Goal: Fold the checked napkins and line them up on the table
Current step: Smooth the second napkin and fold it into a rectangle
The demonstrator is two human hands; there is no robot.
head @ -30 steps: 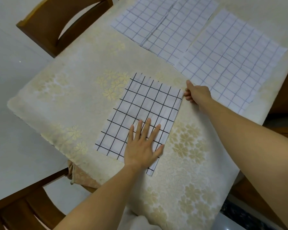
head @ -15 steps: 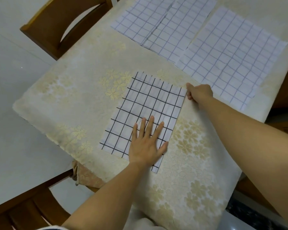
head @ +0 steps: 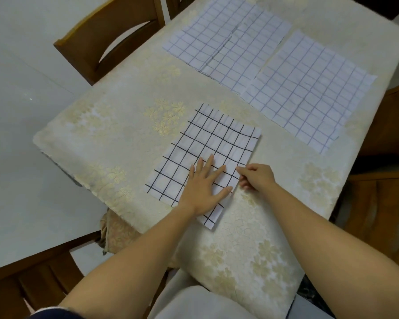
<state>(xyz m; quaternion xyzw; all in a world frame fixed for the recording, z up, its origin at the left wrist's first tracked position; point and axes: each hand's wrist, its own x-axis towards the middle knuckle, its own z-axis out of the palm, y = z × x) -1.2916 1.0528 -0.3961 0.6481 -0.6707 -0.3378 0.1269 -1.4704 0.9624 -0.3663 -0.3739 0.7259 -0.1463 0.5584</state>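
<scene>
Head view: the black-checked napkin (head: 217, 139) lies folded near the desk's (head: 115, 134) front edge; the left hand (head: 205, 184) presses flat on it, fingers spread wide; the right hand (head: 256, 178) pinches its right edge with curled fingers; a pale checked napkin (head: 226, 42) and a second pale napkin (head: 309, 93) lie flat, side by side, farther back.

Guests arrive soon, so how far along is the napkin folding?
Looks done: a first fold, since the black-checked white cloth napkin is narrower than the others. In hand: the left hand presses it flat; the right hand pinches its right edge. Left: the left pale-checked napkin and the right pale-checked napkin lie spread, apparently unfolded.
</scene>
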